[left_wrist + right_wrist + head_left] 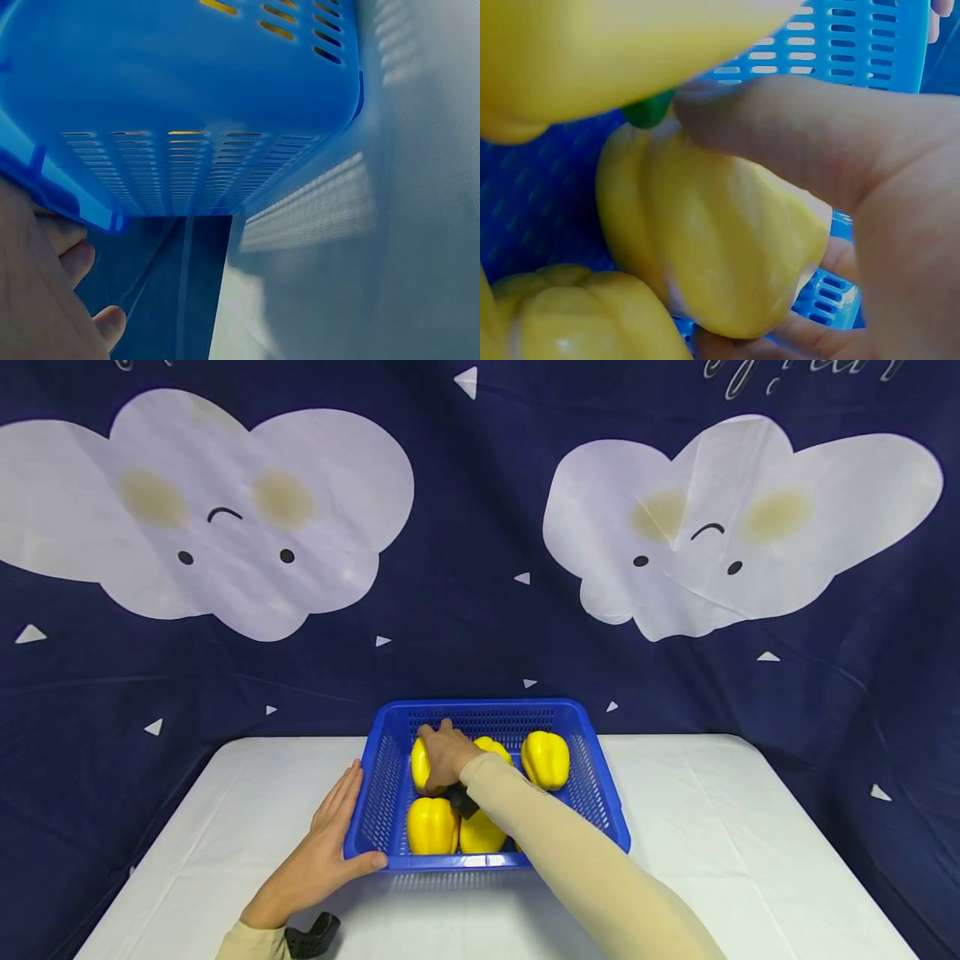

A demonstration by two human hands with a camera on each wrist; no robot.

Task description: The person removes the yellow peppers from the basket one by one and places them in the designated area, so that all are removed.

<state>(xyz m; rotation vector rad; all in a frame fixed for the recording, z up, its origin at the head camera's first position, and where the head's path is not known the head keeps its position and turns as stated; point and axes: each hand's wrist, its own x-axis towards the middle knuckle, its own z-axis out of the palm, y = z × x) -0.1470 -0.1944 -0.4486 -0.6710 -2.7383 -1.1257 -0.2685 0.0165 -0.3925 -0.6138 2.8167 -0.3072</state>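
Observation:
My right hand is inside the blue basket, its thumb and fingers around a yellow bell pepper on the far left. In the right wrist view the thumb lies across the top of this bell pepper, by a green stem, and fingertips show beneath it. My left hand rests against the basket's left side, fingers straight along the rim and thumb on the near left corner. In the left wrist view its fingers are by the rim, outside the slotted wall.
Other yellow bell peppers lie in the basket: one at far right, one at near left, one partly under the right wrist. The basket stands on a white-covered table. Behind hangs a dark blue cloth with clouds.

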